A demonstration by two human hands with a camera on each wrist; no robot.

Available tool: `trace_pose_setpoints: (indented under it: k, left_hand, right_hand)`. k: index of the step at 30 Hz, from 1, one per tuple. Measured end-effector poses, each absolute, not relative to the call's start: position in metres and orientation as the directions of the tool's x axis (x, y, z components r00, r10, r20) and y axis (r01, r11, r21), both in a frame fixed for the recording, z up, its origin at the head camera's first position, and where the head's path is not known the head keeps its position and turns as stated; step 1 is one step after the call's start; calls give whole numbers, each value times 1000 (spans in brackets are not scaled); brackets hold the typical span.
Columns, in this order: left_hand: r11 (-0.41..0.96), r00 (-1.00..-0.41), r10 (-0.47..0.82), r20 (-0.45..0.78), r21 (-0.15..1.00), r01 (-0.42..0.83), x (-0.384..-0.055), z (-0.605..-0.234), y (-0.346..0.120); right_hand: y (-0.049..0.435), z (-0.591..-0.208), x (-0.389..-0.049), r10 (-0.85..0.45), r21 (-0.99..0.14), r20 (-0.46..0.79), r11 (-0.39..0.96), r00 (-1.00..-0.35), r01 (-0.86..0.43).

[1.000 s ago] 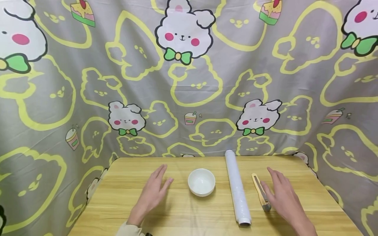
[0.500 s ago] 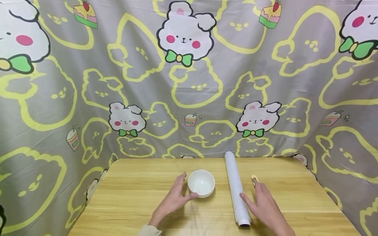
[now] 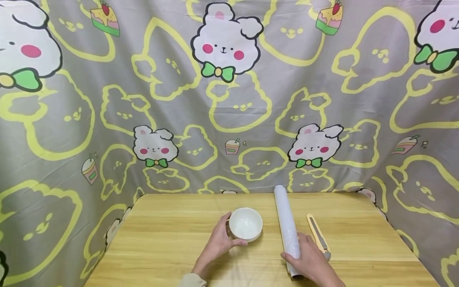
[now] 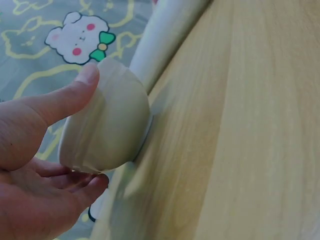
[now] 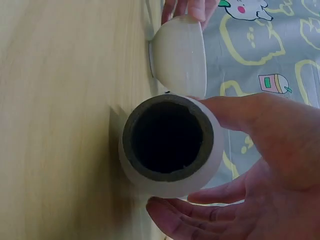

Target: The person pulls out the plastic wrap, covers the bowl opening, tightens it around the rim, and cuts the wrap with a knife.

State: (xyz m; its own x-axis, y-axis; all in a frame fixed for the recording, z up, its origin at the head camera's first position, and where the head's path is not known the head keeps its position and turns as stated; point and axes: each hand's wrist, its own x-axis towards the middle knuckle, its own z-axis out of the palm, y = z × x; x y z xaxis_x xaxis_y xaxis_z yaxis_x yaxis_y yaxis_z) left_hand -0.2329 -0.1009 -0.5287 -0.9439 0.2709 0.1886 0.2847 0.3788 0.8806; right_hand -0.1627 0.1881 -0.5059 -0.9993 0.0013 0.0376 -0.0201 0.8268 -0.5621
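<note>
A small white bowl (image 3: 245, 224) stands upright near the middle of the table. My left hand (image 3: 217, 239) holds it from the left, thumb at its near rim and fingers around its far left side. In the left wrist view the thumb and fingers lie on opposite sides of the bowl (image 4: 112, 120). A long roll of cling film (image 3: 285, 219) lies lengthwise to the bowl's right. Near its front end my right hand (image 3: 311, 258) grips it, thumb on the left and fingers on the right. The right wrist view looks into the dark hollow core of the roll (image 5: 175, 187).
A yellow utility knife (image 3: 315, 231) lies right of the roll, close to my right hand. The wooden table (image 3: 161, 227) ends at a grey curtain (image 3: 251, 91) with yellow outlines and white cartoon animals, which surrounds it at the back and sides.
My left hand has moved right to the bowl and taken hold of it. My right hand has come left, past the knife, and now grips the roll's near end.
</note>
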Motion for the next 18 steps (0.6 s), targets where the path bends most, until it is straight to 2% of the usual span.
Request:
trace_pose_setpoints:
  k: [5, 9, 18]
  left_hand:
    - [295, -951, 256, 171, 923, 246, -236, -533, -99]
    - [283, -948, 274, 159, 929, 237, -236, -533, -100]
    - [172, -928, 342, 146, 962, 214, -236, -534, -104]
  right_hand:
    - [193, -504, -165, 1, -561, 33, 827, -999, -17]
    - [200, -502, -166, -17, -589, 28, 808, -999, -30]
    - [206, -495, -185, -117, -597, 39, 794, -992, -117]
